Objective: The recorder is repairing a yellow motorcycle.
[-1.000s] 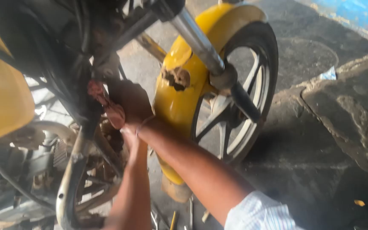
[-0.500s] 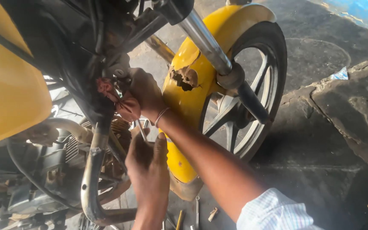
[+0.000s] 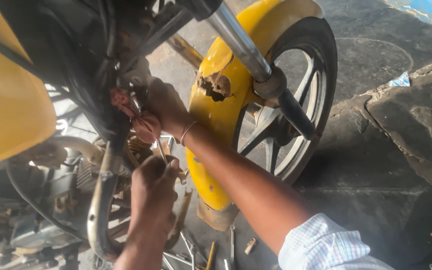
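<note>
A yellow motorcycle stands in front of me, its yellow front mudguard [image 3: 211, 125] cracked near the chrome fork [image 3: 241, 47]. My right hand [image 3: 163, 107] reaches in under the frame and grips a reddish rag-wrapped part [image 3: 143, 125] by the black cables. My left hand [image 3: 151, 192] sits just below it, shut around a thin metal tool [image 3: 160, 149] whose shaft points up toward that part. The tool's tip is hidden behind my right hand.
The yellow fuel tank [image 3: 6, 100] fills the left. The engine and curved exhaust pipe [image 3: 98, 200] lie below my hands. The front wheel [image 3: 301, 100] stands on dark concrete. Several loose tools [image 3: 211, 250] lie on the ground under the mudguard.
My left hand has come up from below, now holding the thin tool near my right hand. The view has shifted closer to the frame; my right hand stays on the rag-wrapped part.
</note>
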